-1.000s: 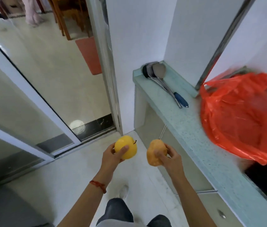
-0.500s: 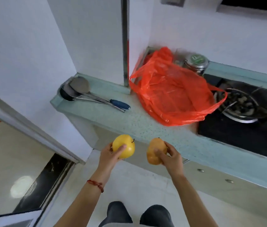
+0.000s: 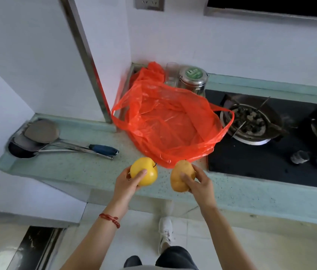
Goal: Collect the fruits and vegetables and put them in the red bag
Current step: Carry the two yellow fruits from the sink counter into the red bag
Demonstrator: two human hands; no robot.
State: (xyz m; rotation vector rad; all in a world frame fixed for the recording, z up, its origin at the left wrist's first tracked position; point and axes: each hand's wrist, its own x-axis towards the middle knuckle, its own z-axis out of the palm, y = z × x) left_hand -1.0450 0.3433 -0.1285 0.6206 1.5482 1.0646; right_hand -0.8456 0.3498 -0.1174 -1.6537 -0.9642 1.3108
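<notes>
the red bag (image 3: 171, 121) is thin, glossy, crinkled plastic, with a shiny metal canister (image 3: 192, 78) at its 1 o'clock. the yellow apple (image 3: 144, 171) looks smooth and waxy, the potato (image 3: 180, 176) matt, and the counter (image 3: 76, 168) is speckled stone.

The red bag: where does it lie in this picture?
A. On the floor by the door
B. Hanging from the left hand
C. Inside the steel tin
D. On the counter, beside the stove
D: the red bag lies spread on the green counter, its right handle reaching over the black stove.
</notes>
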